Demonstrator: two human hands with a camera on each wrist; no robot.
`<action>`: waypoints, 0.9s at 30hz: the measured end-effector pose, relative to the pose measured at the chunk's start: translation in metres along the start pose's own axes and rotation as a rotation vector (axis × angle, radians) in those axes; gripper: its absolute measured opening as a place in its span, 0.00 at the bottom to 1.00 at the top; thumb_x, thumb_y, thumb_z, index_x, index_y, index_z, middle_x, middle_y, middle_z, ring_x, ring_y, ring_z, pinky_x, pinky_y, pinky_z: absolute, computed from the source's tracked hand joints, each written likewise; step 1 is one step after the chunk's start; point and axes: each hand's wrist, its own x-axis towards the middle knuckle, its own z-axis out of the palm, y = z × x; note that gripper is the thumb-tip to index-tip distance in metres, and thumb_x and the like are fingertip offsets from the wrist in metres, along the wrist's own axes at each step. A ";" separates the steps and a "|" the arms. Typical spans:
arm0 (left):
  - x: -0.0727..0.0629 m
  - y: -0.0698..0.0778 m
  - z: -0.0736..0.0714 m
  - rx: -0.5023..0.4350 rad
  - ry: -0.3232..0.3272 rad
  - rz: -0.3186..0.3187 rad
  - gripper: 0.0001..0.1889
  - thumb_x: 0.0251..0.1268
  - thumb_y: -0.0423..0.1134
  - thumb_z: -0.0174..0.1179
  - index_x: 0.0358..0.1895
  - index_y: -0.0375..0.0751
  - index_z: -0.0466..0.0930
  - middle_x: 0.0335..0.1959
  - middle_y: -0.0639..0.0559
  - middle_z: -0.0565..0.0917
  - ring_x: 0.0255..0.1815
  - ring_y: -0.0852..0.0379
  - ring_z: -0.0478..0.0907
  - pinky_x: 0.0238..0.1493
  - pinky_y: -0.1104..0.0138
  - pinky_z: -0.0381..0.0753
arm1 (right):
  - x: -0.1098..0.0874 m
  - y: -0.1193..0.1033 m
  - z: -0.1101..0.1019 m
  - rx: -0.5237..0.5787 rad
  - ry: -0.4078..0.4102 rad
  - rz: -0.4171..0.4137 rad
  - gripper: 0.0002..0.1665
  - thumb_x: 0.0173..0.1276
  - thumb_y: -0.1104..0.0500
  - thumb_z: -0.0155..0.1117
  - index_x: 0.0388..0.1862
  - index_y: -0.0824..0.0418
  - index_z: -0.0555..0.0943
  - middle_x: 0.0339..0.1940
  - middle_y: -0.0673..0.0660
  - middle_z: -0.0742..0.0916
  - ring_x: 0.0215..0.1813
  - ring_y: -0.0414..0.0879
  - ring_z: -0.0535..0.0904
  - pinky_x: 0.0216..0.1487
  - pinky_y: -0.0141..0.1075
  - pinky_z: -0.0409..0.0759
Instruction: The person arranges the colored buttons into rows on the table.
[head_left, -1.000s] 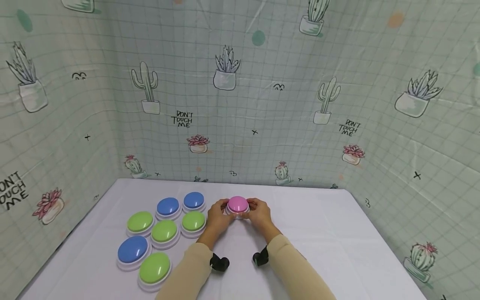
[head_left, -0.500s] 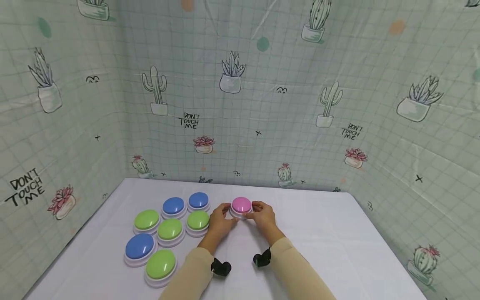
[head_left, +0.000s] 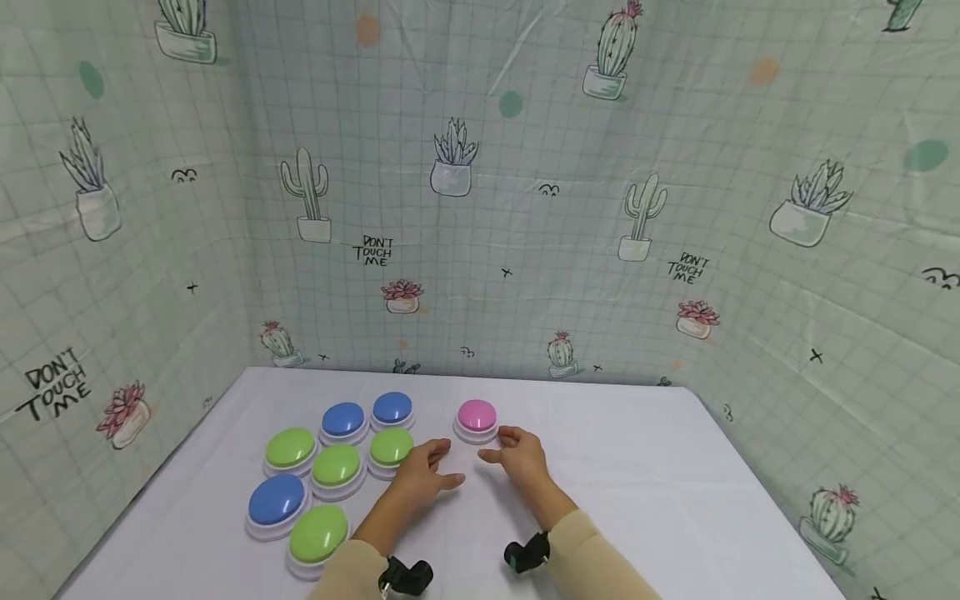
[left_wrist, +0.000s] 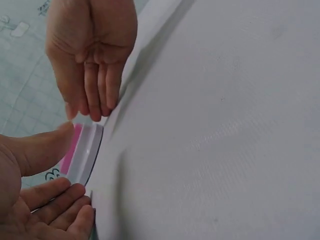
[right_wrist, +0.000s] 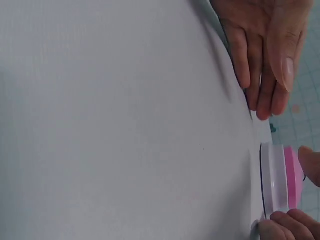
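Gridded pale-green cloth (head_left: 495,233) behind the pink button (head_left: 476,414), printed with potted cacti and "DON'T TOUCH ME" lettering; turns forward as side walls to your left and right of the button. White-covered tabletop (head_left: 660,483) under the button, back edge fairly near behind it. Right edge well apart from the button, slanting outward as it nears you; a broad stretch of white cover lies between. Left edge also well apart, with three blue buttons (head_left: 342,419) and four green buttons (head_left: 336,462) grouped between it and the pink one.

Pink button upright, dome up. Your left hand (head_left: 417,478): released, thumb and fingers apart, left of the pink button and nearer you, overlapping one green button's edge in the head view; contact there cannot be told. Your right hand (head_left: 522,460): unclenched, thumb and fingers parted at the pink button's near right side, fingertips close to its white base (head_left: 476,437); cannot tell whether they touch it. Tan sleeves (head_left: 600,562) and black wrist units (head_left: 406,577) on your side of the button, soft shadows on the cover among them.
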 end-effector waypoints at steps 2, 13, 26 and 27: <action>-0.007 0.001 -0.008 0.029 -0.039 0.019 0.34 0.61 0.28 0.75 0.69 0.22 0.72 0.67 0.30 0.79 0.72 0.33 0.73 0.74 0.47 0.73 | -0.006 -0.002 0.003 -0.023 0.020 0.003 0.36 0.60 0.67 0.79 0.66 0.75 0.76 0.66 0.74 0.82 0.73 0.66 0.75 0.74 0.56 0.74; -0.056 0.014 -0.085 0.198 0.031 0.061 0.29 0.57 0.28 0.77 0.63 0.28 0.80 0.53 0.42 0.86 0.59 0.40 0.83 0.64 0.48 0.83 | -0.043 -0.026 0.042 0.009 -0.061 -0.116 0.37 0.60 0.69 0.80 0.67 0.75 0.76 0.68 0.71 0.82 0.72 0.66 0.76 0.71 0.53 0.76; -0.081 0.003 -0.147 0.347 0.047 0.048 0.20 0.58 0.29 0.77 0.52 0.25 0.83 0.48 0.42 0.88 0.55 0.37 0.84 0.60 0.46 0.84 | -0.080 -0.040 0.093 -0.001 -0.322 -0.143 0.34 0.57 0.68 0.83 0.63 0.70 0.81 0.60 0.66 0.87 0.66 0.61 0.82 0.68 0.49 0.81; -0.083 0.002 -0.149 0.359 0.048 0.045 0.20 0.57 0.29 0.77 0.52 0.26 0.83 0.48 0.42 0.88 0.55 0.38 0.84 0.60 0.47 0.85 | -0.082 -0.040 0.097 0.004 -0.340 -0.149 0.34 0.56 0.68 0.83 0.62 0.70 0.82 0.60 0.66 0.88 0.66 0.60 0.83 0.68 0.49 0.81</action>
